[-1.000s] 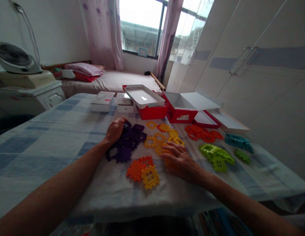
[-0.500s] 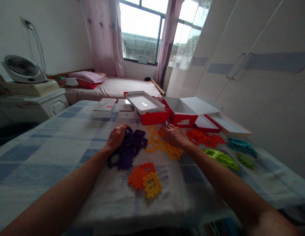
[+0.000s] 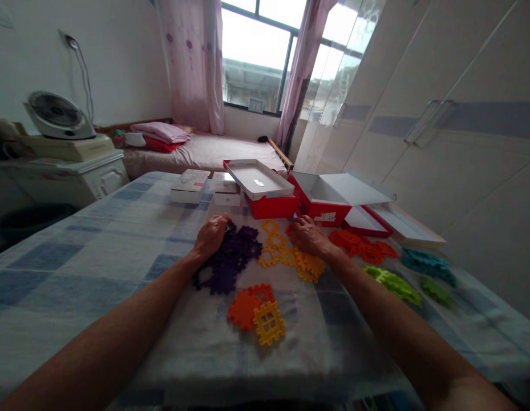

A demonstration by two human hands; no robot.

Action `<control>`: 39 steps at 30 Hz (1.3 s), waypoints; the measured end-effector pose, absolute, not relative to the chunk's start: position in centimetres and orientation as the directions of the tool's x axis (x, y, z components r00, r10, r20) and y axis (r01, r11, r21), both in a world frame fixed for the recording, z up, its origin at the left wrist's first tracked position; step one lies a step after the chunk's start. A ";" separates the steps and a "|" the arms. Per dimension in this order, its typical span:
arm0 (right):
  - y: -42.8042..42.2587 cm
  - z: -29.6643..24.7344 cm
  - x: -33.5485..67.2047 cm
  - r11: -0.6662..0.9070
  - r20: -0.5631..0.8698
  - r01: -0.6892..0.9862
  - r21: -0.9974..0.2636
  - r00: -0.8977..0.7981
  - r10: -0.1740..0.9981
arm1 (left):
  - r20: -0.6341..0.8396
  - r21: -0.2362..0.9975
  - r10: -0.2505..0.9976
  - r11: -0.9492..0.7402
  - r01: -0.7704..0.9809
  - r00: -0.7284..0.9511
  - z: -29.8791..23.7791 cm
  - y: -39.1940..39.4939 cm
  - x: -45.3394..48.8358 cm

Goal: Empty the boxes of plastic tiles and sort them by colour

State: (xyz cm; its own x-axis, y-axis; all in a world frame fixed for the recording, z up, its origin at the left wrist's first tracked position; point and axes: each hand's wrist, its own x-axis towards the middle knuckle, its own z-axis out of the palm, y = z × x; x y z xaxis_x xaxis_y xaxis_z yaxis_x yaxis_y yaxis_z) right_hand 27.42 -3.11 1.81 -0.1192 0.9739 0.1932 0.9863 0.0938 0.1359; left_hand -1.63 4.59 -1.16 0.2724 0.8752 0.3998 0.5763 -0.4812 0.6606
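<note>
My left hand point(image 3: 212, 234) rests at the far left edge of a pile of dark purple interlocking plastic pieces point(image 3: 234, 254), with its fingers curled on one of them. Beyond the yellow pieces point(image 3: 274, 241), my right hand point(image 3: 310, 235) is closed around a red-orange piece point(image 3: 291, 230), mostly covered by the fingers. Below that wrist lies a stack of orange-yellow pieces point(image 3: 310, 265). Nearer to me, a yellow window-shaped piece point(image 3: 268, 323) overlaps orange notched pieces point(image 3: 243, 308) on the checked tablecloth point(image 3: 162, 331).
A red box with a white tray point(image 3: 258, 180) on top stands behind the pieces, beside an open red box point(image 3: 318, 200). White boxes point(image 3: 190, 185) are to its left. Red-orange point(image 3: 363, 245), lime-green point(image 3: 393, 284) and teal pieces point(image 3: 428, 265) lie at right.
The whole view has shifted, so everything appears a little farther right. Both hands stay at about the same places among the pieces.
</note>
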 end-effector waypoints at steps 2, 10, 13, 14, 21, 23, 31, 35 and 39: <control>-2.5 1.9 27.2 0.116 0.124 0.988 0.099 -0.128 0.984 | 0.394 0.671 0.880 -0.473 0.571 0.267 -1.1 4.6 -1.6; -3.3 3.3 25.3 0.201 0.304 0.977 -0.068 -0.172 0.937 | 0.385 0.675 0.888 -0.457 0.579 0.252 -1.2 4.6 -1.6; -6.2 4.1 22.8 0.338 0.429 0.910 -0.242 -0.212 0.878 | 0.384 0.670 0.886 -0.462 0.581 0.261 -1.1 4.5 -1.5; -7.5 4.3 21.7 0.402 0.429 0.868 -0.291 -0.257 0.866 | 0.389 0.666 0.882 -0.468 0.580 0.266 -1.1 4.5 -1.5; -17.8 3.8 15.8 0.706 0.224 0.659 -0.258 -0.670 0.708 | 0.377 0.674 0.891 -0.452 0.584 0.254 -1.0 4.4 -1.5; -18.8 3.0 16.1 0.732 0.206 0.661 -0.168 -0.702 0.681 | 0.379 0.676 0.889 -0.455 0.580 0.256 -0.9 4.4 -1.5; -15.4 2.1 21.7 0.359 0.379 0.929 -0.089 -0.302 0.875 | 0.394 0.670 0.887 -0.457 0.585 0.242 -1.1 4.5 -1.4; -15.6 2.6 19.1 0.388 0.307 0.835 -0.390 -0.280 0.910 | 0.397 0.668 0.884 -0.463 0.583 0.247 -1.1 4.5 -1.4; -16.5 1.9 15.1 0.464 0.243 0.754 -0.465 -0.395 0.886 | 0.400 0.641 0.875 -0.480 0.599 0.273 -1.2 4.6 -1.5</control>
State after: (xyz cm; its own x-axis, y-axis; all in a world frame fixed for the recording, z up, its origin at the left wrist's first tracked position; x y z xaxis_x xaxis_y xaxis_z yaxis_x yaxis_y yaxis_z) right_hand 15.07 -16.54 1.92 -0.3953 0.8859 0.2426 0.7544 0.4638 -0.4645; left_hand -1.54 4.62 -1.21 0.2733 0.8750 0.3996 0.5985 -0.4799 0.6414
